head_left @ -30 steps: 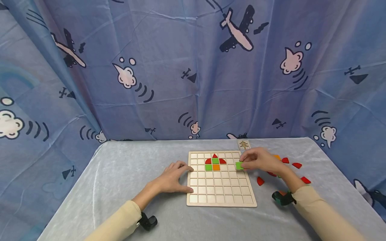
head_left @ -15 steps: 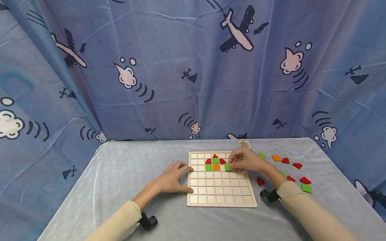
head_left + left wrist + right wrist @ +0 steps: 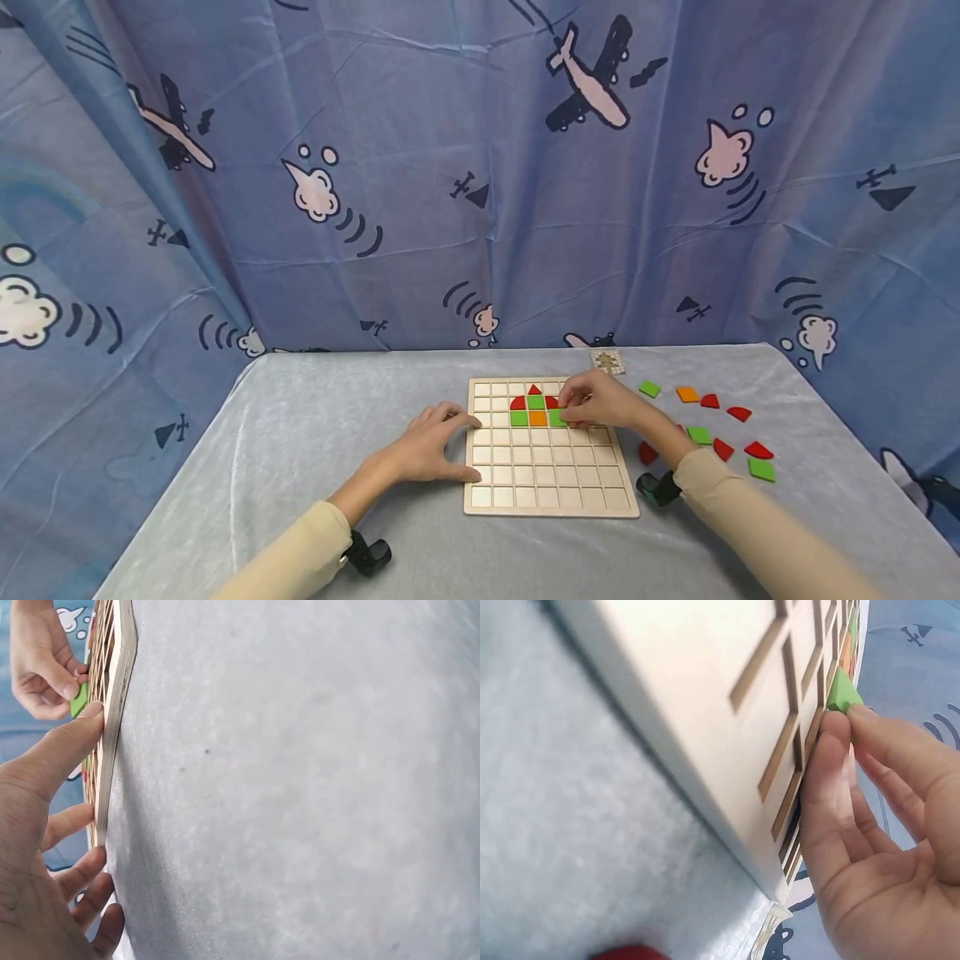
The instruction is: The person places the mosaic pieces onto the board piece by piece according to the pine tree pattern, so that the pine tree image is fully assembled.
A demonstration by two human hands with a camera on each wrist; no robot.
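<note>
Green tile in pinch of right hand, board against spread left hand.

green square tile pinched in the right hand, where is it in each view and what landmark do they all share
Head: the green square tile is low, right of centre, beside the orange square tile, at the right hand.
Left wrist: the green square tile is at upper left, partly covered.
Right wrist: the green square tile is at upper right, at the fingertips.
Shared landmark: the wooden grid board.
</note>
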